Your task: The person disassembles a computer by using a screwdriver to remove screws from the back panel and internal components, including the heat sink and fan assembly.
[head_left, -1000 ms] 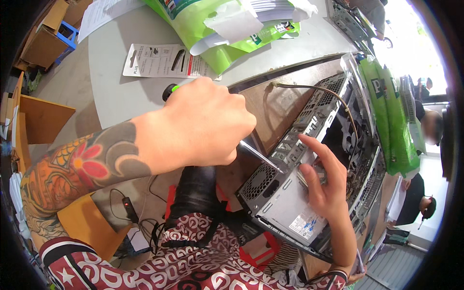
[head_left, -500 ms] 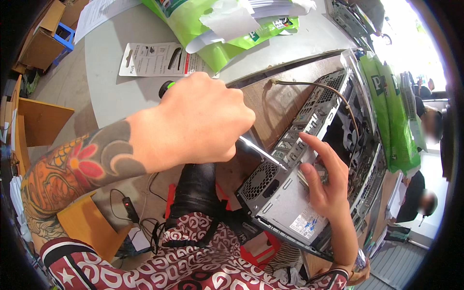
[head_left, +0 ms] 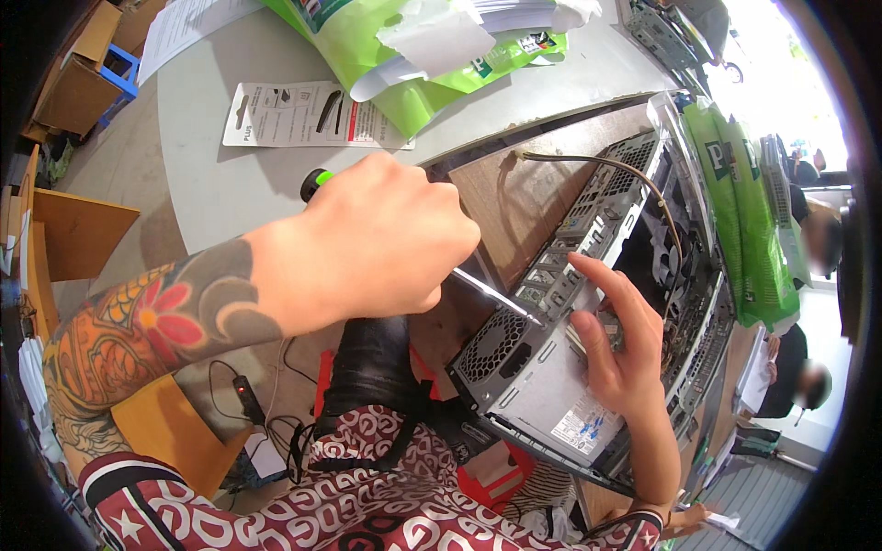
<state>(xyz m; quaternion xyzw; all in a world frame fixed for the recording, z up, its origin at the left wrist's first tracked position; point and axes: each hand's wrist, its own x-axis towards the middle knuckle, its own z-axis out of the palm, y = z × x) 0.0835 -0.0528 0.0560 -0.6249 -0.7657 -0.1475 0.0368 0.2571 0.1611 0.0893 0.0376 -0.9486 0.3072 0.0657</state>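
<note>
My left hand (head_left: 386, 243) is closed around a screwdriver (head_left: 496, 295); its black-and-green handle end pokes out behind the fist. The bare metal shaft slants down to the right, its tip against or just above the power supply's upper edge. An open computer case (head_left: 542, 386) lies tilted in front of me, with a honeycomb vent, metal frame and label showing. My right hand (head_left: 625, 354) is at the power supply, index finger and thumb apart, near the screwdriver tip. The other fingers are partly hidden. A dark cable (head_left: 634, 170) arches over the case.
A grey table (head_left: 207, 184) holds a white blister card (head_left: 285, 115) and a green paper-ream wrapper (head_left: 432, 106). More green packs (head_left: 749, 211) stand beyond the case. Two people (head_left: 795, 367) are at the right. An orange-brown wooden piece (head_left: 175, 427) and a power strip (head_left: 246, 397) lie below left.
My left fist and forearm have shifted slightly down and left with the screwdriver, whose tip stays at nearly the same spot. My right hand is almost unmoved.
</note>
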